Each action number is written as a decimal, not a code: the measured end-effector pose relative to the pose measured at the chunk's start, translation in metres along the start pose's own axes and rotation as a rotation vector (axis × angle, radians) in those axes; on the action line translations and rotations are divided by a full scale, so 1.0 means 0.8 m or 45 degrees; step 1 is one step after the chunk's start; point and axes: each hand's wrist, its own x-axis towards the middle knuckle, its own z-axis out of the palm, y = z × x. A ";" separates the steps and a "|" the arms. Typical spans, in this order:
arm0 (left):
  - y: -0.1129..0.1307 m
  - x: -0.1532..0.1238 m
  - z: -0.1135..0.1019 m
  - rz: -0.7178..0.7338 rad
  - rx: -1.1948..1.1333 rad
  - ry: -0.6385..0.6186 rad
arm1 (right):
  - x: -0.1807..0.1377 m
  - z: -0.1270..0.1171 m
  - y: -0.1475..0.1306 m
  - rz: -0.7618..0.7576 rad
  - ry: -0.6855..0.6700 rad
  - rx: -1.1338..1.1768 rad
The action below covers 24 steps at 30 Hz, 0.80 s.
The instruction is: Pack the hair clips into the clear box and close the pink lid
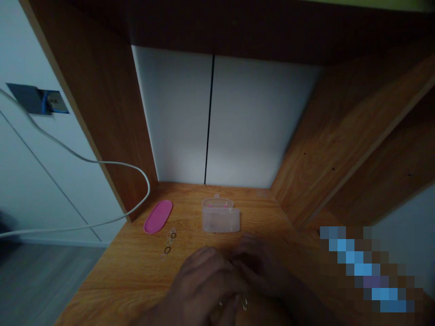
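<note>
My left hand (207, 283) is at the bottom middle, its fingers curled over and bent down toward the tabletop. Close beside it, my right hand (261, 267) is also curled, blurred and in deep shadow. A small shiny gold-coloured piece of bent metal (244, 302) shows just below the fingers. What the fingers close on is hidden. Beyond the hands stands a small translucent plastic box (220, 221), with a clear rounded part (217, 203) behind it. Left of it lie several small rings like hair ties (167, 250), dark and clear, near a pink oval dish or lid (158, 217).
The wooden surface (112, 276) sits in a niche between wooden side panels (299, 154), with a white back panel (244, 122). A white cable (136, 167) loops in from the left over the edge. An opened wall socket (56, 101) is at the upper left.
</note>
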 end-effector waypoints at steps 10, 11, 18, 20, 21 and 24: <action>-0.079 -0.022 0.010 -0.388 0.271 -0.335 | 0.004 0.000 -0.018 0.109 -0.337 -0.018; -0.080 -0.021 0.009 -0.387 0.271 -0.335 | 0.005 0.000 -0.020 0.128 -0.342 -0.022; -0.090 -0.018 0.010 -0.390 0.239 -0.301 | 0.007 0.012 -0.023 0.201 -0.267 -0.018; -0.090 -0.020 0.011 -0.378 0.227 -0.297 | 0.006 0.016 -0.021 0.185 -0.240 0.007; -0.090 -0.020 0.011 -0.376 0.222 -0.292 | 0.006 0.018 -0.019 0.171 -0.229 0.023; -0.090 -0.022 0.011 -0.396 0.232 -0.264 | 0.004 0.021 -0.013 0.109 -0.193 0.063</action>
